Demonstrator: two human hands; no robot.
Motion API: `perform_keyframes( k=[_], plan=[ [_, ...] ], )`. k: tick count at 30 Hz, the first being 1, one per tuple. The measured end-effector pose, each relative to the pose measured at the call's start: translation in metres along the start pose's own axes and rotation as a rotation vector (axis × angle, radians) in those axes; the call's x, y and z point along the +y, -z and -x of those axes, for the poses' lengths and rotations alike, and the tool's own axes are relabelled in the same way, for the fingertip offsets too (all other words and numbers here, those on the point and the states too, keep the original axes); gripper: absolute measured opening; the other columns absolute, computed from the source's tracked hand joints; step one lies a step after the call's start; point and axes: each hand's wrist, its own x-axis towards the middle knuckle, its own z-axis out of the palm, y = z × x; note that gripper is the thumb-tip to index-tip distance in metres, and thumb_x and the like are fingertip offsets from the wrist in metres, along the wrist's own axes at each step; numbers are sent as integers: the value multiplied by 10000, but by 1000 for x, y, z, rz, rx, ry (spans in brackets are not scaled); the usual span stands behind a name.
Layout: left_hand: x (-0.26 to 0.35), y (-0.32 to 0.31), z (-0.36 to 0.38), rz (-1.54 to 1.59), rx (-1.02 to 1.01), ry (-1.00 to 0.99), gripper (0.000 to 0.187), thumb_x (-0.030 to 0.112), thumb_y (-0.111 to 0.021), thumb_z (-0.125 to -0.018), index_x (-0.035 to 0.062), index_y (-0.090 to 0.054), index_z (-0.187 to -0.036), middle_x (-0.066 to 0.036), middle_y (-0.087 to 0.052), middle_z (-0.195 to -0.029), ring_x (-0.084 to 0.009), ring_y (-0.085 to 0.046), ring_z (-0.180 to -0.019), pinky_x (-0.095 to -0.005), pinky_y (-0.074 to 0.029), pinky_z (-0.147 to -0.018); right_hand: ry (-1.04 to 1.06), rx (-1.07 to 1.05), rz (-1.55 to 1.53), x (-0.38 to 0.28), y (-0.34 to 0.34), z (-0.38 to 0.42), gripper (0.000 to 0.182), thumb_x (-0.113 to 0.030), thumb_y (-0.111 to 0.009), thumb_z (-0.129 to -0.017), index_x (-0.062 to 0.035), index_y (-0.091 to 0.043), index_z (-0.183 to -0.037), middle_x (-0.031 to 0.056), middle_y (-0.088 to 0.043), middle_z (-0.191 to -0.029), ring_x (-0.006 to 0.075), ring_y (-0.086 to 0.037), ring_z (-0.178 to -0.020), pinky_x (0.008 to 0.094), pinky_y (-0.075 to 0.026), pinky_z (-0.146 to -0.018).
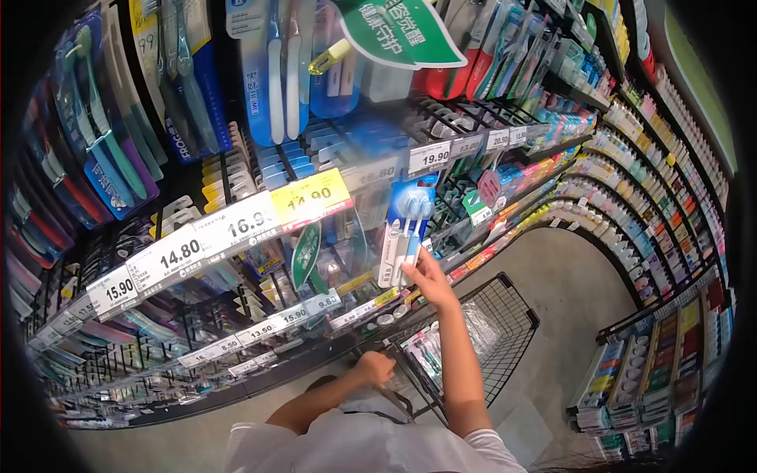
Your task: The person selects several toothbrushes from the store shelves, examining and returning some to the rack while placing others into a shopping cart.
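My right hand (pixel 430 281) is closed around the lower part of a toothbrush pack (pixel 407 229), held upright in front of the shelf. White and light-blue toothbrushes show through its clear front, against a blue backing card. Lower down, my left hand (pixel 374 368) is curled into a fist at the handle of the shopping cart (pixel 505 370); its fingertips are hidden. Inside the black wire cart lie packaged toothbrushes (pixel 426 352) and a clear plastic-wrapped item (pixel 478 322), partly covered by my right forearm.
Hooks of packaged toothbrushes (pixel 102 130) fill the rack at left and above. A shelf edge with price tags (pixel 180 252) runs close to my hands, and a green hanging sign (pixel 402 33) juts out. Stocked shelves (pixel 623 181) curve along the right; a low display (pixel 654 355) stands there.
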Motion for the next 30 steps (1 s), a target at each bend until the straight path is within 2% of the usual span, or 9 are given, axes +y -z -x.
perform_keyframes(
  k=[1,4,7,10,13,16,20,25,30],
  plan=[
    [1,1,0,12,-3,6,197,265,-577,-686,74,-566,-636,-90,-547,-546,-276,-551,-512,-405,-432,-488,-2,-1,4,-3,0,-3,451,-115,-536,-872,-15,-367,-1277,44,-499,-1178,123,-462,-1066,288,-360,-908],
    [-1,-4,1,17,152,-63,191,252,-576,-682,66,-565,-639,-97,-552,-548,-281,-558,-523,-398,-437,-499,6,-22,-11,-9,-2,-12,456,-119,-543,-868,-10,-363,-1273,57,-502,-1175,127,-467,-1070,282,-360,-907],
    [-3,-6,1,2,174,-73,178,255,-550,-709,94,-584,-641,-93,-563,-535,-263,-566,-511,-386,-438,-482,48,-16,-3,-10,-6,-19,465,-117,-546,-866,-5,-354,-1275,72,-506,-1178,135,-476,-1067,278,-361,-905],
    [-4,-8,-2,4,80,-34,182,261,-559,-707,98,-579,-627,-90,-560,-532,-258,-573,-518,-380,-436,-482,60,4,-43,-11,-9,-23,470,-107,-546,-864,-6,-350,-1278,88,-504,-1189,142,-478,-1073,278,-359,-910],
    [-3,-4,-3,3,99,-32,180,270,-570,-701,105,-581,-627,-87,-561,-533,-256,-573,-517,-375,-435,-484,48,103,-98,-12,-14,-29,468,-102,-549,-862,-8,-352,-1276,102,-505,-1194,144,-477,-1077,275,-353,-916],
    [-3,-2,-3,7,182,-60,182,273,-573,-700,107,-583,-627,-89,-564,-536,-259,-574,-516,-374,-436,-483,12,103,-116,-7,-10,-31,468,-101,-542,-865,-11,-344,-1280,104,-511,-1189,144,-477,-1081,275,-350,-924],
    [1,3,-9,-10,-73,75,204,281,-548,-712,88,-588,-663,-103,-577,-554,-274,-588,-540,-392,-455,-492,56,81,-99,-10,-15,-30,394,-121,-541,-868,-28,-384,-1217,56,-523,-1124,113,-490,-1024,265,-373,-884],
    [1,4,-10,-12,-96,80,208,272,-543,-710,72,-600,-705,-107,-589,-579,-267,-599,-560,-392,-469,-523,56,78,-104,-13,-16,-34,422,-124,-536,-871,-31,-365,-1246,51,-524,-1116,110,-490,-1017,262,-377,-879],
    [-1,-1,-11,-1,-87,83,201,263,-547,-705,69,-602,-706,-111,-586,-575,-266,-600,-557,-386,-477,-533,14,74,-125,-10,-11,-36,474,-115,-529,-874,-13,-325,-1290,94,-509,-1173,138,-480,-1062,280,-359,-912]
  ],
)
